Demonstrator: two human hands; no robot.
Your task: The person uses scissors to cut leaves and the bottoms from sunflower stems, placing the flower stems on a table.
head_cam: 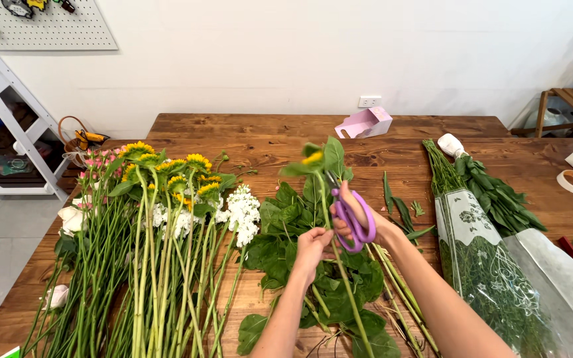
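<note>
Nearest to the camera, the two forearms reach forward over the wooden table point(247, 129). The left hand point(312, 244) is closed around a sunflower stem point(339, 265) and holds it up from the table, so the blades can reach it freely. The right hand point(359, 215) has its fingers through the handles of purple scissors point(351, 222), and the blades point up along the stem, near its leaves. Under the hands lies a heap of cut green leaves point(280, 252), it seems they fall where they are trimmed. On the left, sunflowers point(167, 174) and white flowers point(241, 211) lie in a row with stems toward the person. On the right rests a wrapped bunch of greenery point(485, 258). A pink box point(365, 122) stands far back.
</note>
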